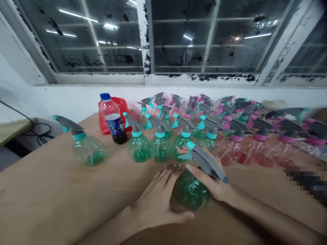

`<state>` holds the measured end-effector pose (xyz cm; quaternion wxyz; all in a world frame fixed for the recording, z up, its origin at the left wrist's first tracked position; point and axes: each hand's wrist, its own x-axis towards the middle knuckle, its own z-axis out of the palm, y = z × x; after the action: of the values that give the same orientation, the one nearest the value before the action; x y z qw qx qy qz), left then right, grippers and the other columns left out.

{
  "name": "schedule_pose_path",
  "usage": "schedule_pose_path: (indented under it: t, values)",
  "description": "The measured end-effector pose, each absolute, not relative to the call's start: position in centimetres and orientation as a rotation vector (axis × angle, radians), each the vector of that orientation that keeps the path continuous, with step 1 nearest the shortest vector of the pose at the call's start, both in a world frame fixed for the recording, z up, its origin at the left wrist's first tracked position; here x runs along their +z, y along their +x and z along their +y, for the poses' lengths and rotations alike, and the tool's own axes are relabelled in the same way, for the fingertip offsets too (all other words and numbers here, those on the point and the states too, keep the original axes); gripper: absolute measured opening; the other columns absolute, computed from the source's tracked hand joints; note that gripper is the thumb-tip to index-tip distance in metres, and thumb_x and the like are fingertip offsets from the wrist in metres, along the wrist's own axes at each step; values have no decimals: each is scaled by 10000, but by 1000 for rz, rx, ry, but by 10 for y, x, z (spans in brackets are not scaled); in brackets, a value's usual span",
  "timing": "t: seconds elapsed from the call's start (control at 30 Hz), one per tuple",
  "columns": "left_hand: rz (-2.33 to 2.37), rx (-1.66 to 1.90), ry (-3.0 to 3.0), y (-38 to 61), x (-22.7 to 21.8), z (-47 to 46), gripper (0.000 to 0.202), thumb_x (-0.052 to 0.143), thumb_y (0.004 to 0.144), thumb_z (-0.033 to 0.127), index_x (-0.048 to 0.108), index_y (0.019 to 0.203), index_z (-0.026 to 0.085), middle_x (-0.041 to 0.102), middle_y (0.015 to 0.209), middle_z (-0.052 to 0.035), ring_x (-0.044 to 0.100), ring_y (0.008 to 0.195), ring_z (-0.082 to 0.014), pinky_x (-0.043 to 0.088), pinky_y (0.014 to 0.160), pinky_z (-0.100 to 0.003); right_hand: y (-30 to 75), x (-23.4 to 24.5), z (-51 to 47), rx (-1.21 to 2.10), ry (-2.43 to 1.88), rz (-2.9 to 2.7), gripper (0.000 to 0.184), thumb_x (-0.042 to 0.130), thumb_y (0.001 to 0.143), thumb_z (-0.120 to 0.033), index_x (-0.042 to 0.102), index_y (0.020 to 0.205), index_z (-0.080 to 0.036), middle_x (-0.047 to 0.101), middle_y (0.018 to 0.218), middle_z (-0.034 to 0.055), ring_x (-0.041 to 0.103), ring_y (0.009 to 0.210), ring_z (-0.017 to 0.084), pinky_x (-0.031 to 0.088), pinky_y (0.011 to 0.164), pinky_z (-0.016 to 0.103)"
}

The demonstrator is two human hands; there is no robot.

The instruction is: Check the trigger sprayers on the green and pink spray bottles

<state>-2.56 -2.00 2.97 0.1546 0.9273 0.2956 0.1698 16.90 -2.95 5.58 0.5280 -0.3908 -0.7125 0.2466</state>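
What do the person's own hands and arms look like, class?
The left grip and right grip are human hands, ungloved, with slender fingers and no rings visible. The left forearm and right forearm show no sleeve, watch or bracelet.

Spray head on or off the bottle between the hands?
Looks on: grey-and-turquoise plastic spray head sits over the neck of the round, transparent green bottle. Right hand hides the joint; can't tell if tight.

Green spray bottle (191, 194), gray-and-teal head (206, 162), nozzle (190, 146) facing left
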Motion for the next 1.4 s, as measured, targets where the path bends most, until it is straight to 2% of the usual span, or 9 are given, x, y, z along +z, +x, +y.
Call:
schedule_pose_path:
  t: [0.13, 0.33, 0.4, 0.5, 0.57, 0.73, 0.9, 1.13, 1.4]
  values:
    - [920, 619, 2532, -44, 42, -30, 755, 662, 747, 576, 357, 1315, 184, 533, 1216, -135, 529, 1113, -330, 434, 928, -476, 132, 63, -31, 583, -902, -1778, 277, 559, 821, -245, 583, 1098, -248, 650, 783, -5, 623, 635, 171, 526, 802, 385]
    - [1164, 737, 2458, -96, 51, -43, 620, 665, 760, 547, 431, 1235, 223, 593, 1122, -89, 581, 1028, -318, 505, 839, -471, 66, 73, -20, 407, -726, -1842, 23, 555, 814, -223, 570, 830, -229, 587, 804, 24, 593, 830, 205, 507, 789, 403]
    - [1231, 779, 2471, -116, 52, -45, 602, 672, 755, 538, 441, 1226, 244, 592, 1134, -75, 580, 1033, -316, 511, 834, -469, 48, 73, -14, 370, -659, -1858, 101, 607, 796, -260, 568, 880, -221, 594, 852, 30, 582, 854, 206, 505, 777, 400]
    - [1337, 779, 2472, -147, 52, -45, 588, 655, 773, 535, 441, 1238, 246, 569, 1195, -78, 562, 1073, -317, 501, 855, -470, 29, 71, -10, 385, -615, -1935, 429, 705, 732, -320, 534, 1103, -191, 591, 1045, 77, 558, 1003, 227, 481, 856, 411]
    - [1405, 790, 2456, -168, 51, -44, 583, 620, 807, 539, 422, 1264, 236, 556, 1225, -86, 544, 1108, -318, 468, 902, -482, 24, 70, -10, 428, -627, -1992, 550, 725, 721, -324, 488, 1198, -184, 559, 1169, 101, 525, 1104, 232, 446, 929, 414]
    - [1500, 900, 2477, -208, 48, -32, 598, 597, 827, 566, 392, 1307, 272, 474, 1317, -61, 465, 1205, -290, 379, 1010, -464, 23, 79, -8, 434, -722, -1982, 467, 659, 798, -344, 499, 1221, -226, 563, 1214, 91, 513, 1149, 231, 416, 974, 447]
    - [1589, 976, 2433, -219, 41, -20, 659, 586, 785, 627, 415, 1293, 243, 526, 1252, -108, 522, 1132, -337, 432, 940, -502, 16, 93, 0, 426, -742, -1921, 398, 620, 833, -315, 511, 1213, -269, 606, 1186, 65, 567, 1093, 222, 457, 944, 459]
    - [1589, 995, 2397, -220, 32, -10, 637, 596, 794, 589, 385, 1279, 234, 571, 1154, -101, 567, 1047, -322, 460, 874, -500, 3, 88, 2, 557, -803, -1929, 589, 686, 768, -342, 443, 1295, -240, 594, 1244, 101, 556, 1145, 247, 446, 980, 486]
    - [1478, 897, 2429, -202, 45, -21, 625, 625, 783, 600, 414, 1236, 224, 563, 1173, -93, 553, 1070, -311, 443, 895, -484, -3, 84, -4, 574, -869, -1906, 495, 664, 776, -329, 515, 1238, -235, 650, 1161, 80, 605, 1045, 242, 479, 912, 448]
